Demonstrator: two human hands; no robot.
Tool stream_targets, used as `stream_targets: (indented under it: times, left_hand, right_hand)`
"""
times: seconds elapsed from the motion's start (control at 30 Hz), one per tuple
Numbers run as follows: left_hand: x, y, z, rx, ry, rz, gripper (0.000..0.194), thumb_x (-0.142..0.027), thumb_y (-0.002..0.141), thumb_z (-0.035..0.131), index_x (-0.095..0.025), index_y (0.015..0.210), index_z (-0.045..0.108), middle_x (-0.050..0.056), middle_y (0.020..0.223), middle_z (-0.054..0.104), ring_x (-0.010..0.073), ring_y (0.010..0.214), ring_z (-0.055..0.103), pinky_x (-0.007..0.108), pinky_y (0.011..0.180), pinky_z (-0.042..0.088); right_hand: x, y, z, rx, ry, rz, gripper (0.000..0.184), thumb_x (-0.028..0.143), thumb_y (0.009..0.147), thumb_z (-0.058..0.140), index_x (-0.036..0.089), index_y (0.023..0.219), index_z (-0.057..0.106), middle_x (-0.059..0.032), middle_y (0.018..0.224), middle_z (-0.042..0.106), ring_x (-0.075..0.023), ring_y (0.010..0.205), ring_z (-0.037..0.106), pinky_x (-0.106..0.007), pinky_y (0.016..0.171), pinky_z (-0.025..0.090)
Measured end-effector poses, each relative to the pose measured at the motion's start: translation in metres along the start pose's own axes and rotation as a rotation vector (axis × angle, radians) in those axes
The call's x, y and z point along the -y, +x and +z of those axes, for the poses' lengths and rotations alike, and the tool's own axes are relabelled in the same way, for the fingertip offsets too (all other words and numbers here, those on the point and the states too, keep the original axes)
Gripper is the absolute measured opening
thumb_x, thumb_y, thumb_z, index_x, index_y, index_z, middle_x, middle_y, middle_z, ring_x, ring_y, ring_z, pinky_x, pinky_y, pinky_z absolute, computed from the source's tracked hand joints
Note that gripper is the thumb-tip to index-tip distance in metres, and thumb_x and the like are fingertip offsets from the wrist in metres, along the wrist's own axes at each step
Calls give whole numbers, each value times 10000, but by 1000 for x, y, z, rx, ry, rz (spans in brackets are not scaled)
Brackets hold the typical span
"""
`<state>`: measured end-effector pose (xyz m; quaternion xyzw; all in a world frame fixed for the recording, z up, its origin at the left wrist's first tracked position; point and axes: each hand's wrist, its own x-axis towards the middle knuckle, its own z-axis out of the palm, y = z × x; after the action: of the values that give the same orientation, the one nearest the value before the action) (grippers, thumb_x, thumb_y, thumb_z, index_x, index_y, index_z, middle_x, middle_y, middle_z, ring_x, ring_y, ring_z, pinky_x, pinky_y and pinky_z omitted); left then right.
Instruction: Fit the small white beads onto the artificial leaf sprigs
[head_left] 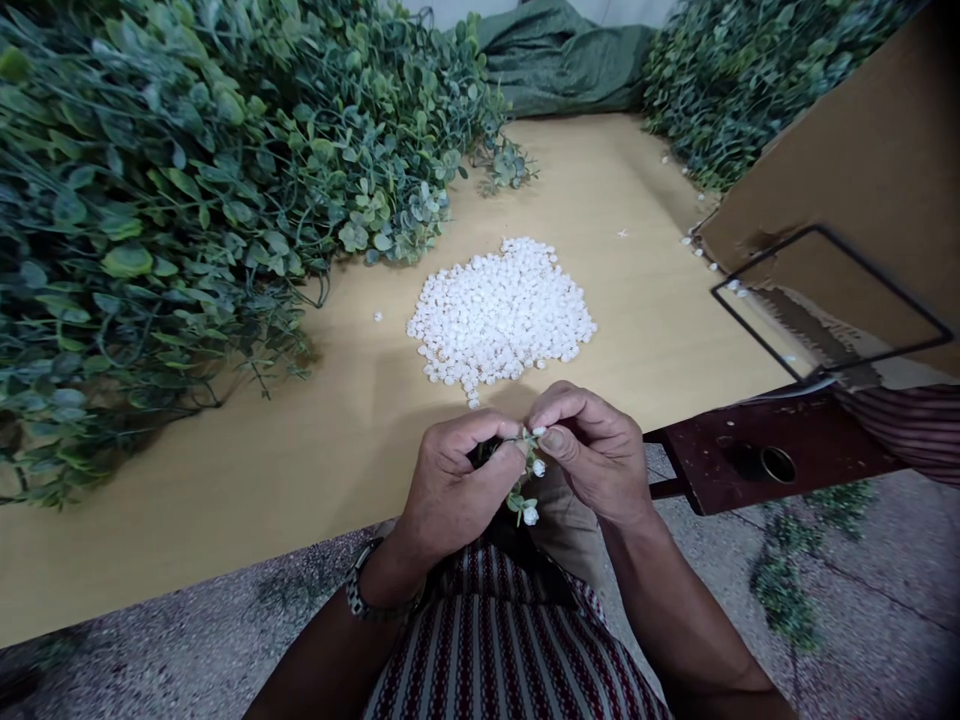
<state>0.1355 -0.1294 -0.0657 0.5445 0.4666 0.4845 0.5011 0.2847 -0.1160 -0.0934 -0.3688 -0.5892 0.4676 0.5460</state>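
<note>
My left hand [469, 485] pinches a thin green stem of an artificial leafy sprig [516, 500] close to the table's front edge. Small white flower heads [531, 515] sit on the sprig, which hangs below my fingers. Thumb and forefinger of my right hand [596, 450] close on a small white flower head [538, 432] at the stem's tip. Just beyond both hands, a pile of small white flower heads [502, 315] lies on the table.
Artificial greenery [225, 180] heaps up on the left, with more greenery [757, 80] at the back right. A cardboard sheet [847, 170] and a black wire frame [765, 345] stand at right. Green cloth [562, 60] lies at the back of the tan table [315, 470]. A dark red stool [720, 440] is beside it.
</note>
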Motion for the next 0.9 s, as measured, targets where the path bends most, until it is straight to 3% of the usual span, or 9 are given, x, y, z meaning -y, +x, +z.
stream_targets:
  times: [0.13, 0.37, 0.9]
  left_hand:
    - [0, -1, 1, -13, -27, 0, 172, -144, 749, 599, -158, 582, 635, -16, 554, 551, 91, 518, 465, 198, 500, 402]
    - [0, 2, 2, -16, -29, 60, 165, -127, 733, 601, -166, 596, 682, 3, 581, 634, 105, 536, 534, 200, 516, 440]
    - [1, 2, 7, -85, 25, 110, 210, -101, 710, 530, -166, 519, 591, -31, 507, 512, 73, 471, 423, 178, 449, 366]
  right_hand:
    - [0, -1, -1, 12, -60, -85, 11, 226, 857, 659, 219, 848, 657, 4, 751, 599, -129, 697, 566, -261, 614, 470]
    - [1, -2, -7, 12, -261, -226, 45, 190, 863, 643, 225, 890, 652, -16, 782, 671, -157, 736, 630, -306, 653, 525]
    - [3, -3, -4, -42, -459, -425, 183, 101, 826, 657, 243, 942, 655, -12, 764, 712, -172, 716, 676, -326, 597, 559]
